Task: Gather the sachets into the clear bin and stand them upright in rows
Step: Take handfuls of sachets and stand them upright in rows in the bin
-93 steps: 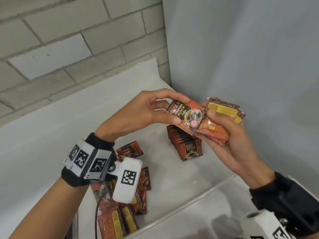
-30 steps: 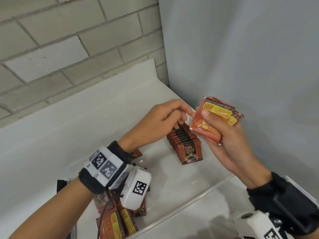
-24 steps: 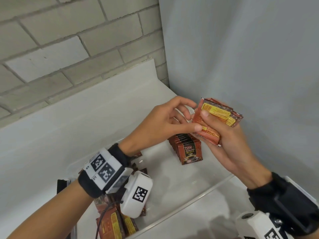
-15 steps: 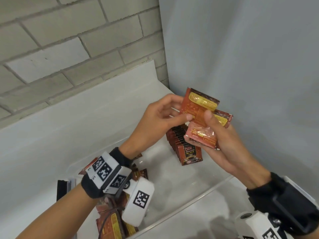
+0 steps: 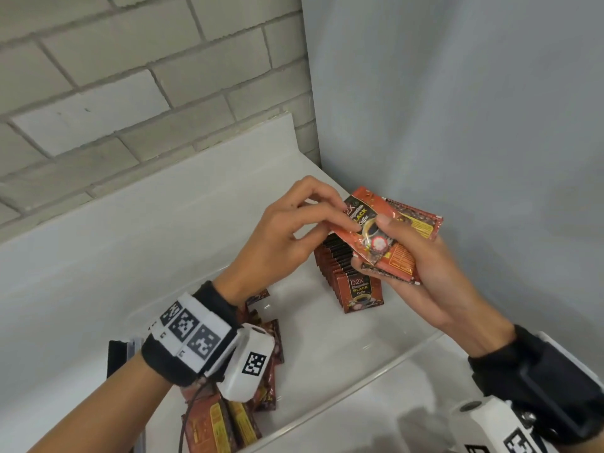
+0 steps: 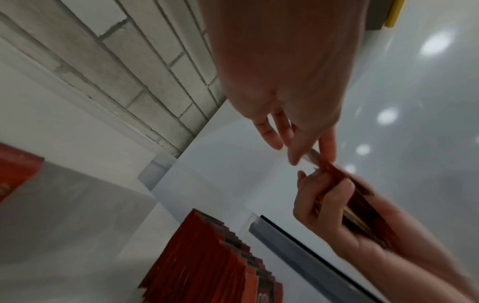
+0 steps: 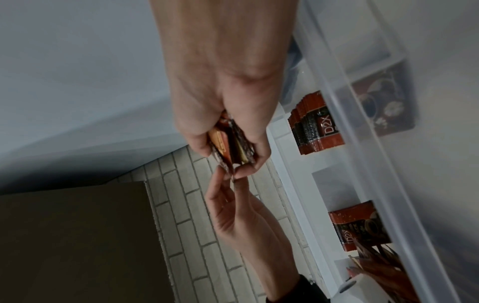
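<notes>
One coffee sachet (image 5: 365, 228) is pinched in your left hand (image 5: 287, 237), peeled face-up off the stack (image 5: 407, 243) your right hand (image 5: 421, 273) clamps, just above the upright row (image 5: 348, 273) in the clear bin (image 5: 376, 367), ready to join it.

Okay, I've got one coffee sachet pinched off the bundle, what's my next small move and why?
Probably pull the front sachet free with the left hand and stand it in the row below, label forward. The right hand holds the rest, and the bin has room beside the row.
</notes>
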`<state>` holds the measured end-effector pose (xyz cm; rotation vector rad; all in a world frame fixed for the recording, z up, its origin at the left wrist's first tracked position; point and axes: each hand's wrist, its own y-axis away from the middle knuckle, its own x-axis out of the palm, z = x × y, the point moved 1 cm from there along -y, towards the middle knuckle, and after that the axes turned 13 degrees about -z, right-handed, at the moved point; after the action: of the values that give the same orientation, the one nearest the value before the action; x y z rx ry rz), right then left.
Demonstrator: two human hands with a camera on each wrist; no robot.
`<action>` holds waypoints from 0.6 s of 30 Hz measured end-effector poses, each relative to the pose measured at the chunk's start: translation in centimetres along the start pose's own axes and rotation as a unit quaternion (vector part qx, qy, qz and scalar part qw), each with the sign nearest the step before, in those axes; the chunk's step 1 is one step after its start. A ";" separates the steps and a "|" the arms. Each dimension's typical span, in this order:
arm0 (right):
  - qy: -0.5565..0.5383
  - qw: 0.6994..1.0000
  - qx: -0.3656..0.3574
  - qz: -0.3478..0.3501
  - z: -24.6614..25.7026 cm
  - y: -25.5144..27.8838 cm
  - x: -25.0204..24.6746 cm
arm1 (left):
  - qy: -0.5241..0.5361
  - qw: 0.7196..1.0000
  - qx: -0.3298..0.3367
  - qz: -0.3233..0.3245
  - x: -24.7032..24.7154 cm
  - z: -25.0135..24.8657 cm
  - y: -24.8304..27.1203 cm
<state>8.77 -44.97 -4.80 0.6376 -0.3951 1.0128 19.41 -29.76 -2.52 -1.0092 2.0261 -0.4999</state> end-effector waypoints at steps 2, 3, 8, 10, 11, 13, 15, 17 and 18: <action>0.007 1.000 0.002 0.000 -0.1 -0.1 0.0 | 0.049 0.998 -0.042 0.026 -0.2 -0.1 -0.2; 0.009 1.000 0.004 0.001 -0.1 -0.1 0.0 | 0.083 0.993 -0.074 0.040 -0.3 -0.2 -0.3; 0.030 1.000 0.002 0.005 -0.3 -0.2 -0.1 | 0.221 0.946 -0.228 0.060 -1.2 -1.0 -0.7; 0.037 0.999 -0.003 0.016 -0.3 -0.2 -0.1 | 0.184 0.949 -0.249 0.061 -1.3 -1.4 -1.0; 0.038 0.999 -0.004 0.020 -0.3 -0.1 -0.1 | 0.164 0.951 -0.253 0.065 -1.3 -1.6 -1.1; 0.035 0.999 -0.004 0.029 -0.3 -0.1 -0.1 | 0.149 0.952 -0.256 0.077 -1.3 -1.7 -1.4; 0.028 0.999 -0.008 0.044 -0.3 0.1 0.1 | 0.135 0.956 -0.244 0.085 -1.7 -1.7 -1.8; -0.001 0.999 -0.027 0.024 -0.2 0.1 0.2 | 0.104 0.964 -0.225 0.100 -2.3 -1.5 -2.2; -0.021 0.999 -0.042 -0.006 -0.1 -0.1 0.0 | 0.083 0.966 -0.216 0.115 -2.6 -1.2 -2.4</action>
<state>8.87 -44.92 -4.92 0.5863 -0.4678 0.9673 20.53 -29.10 0.99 -0.9867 2.4293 -0.0138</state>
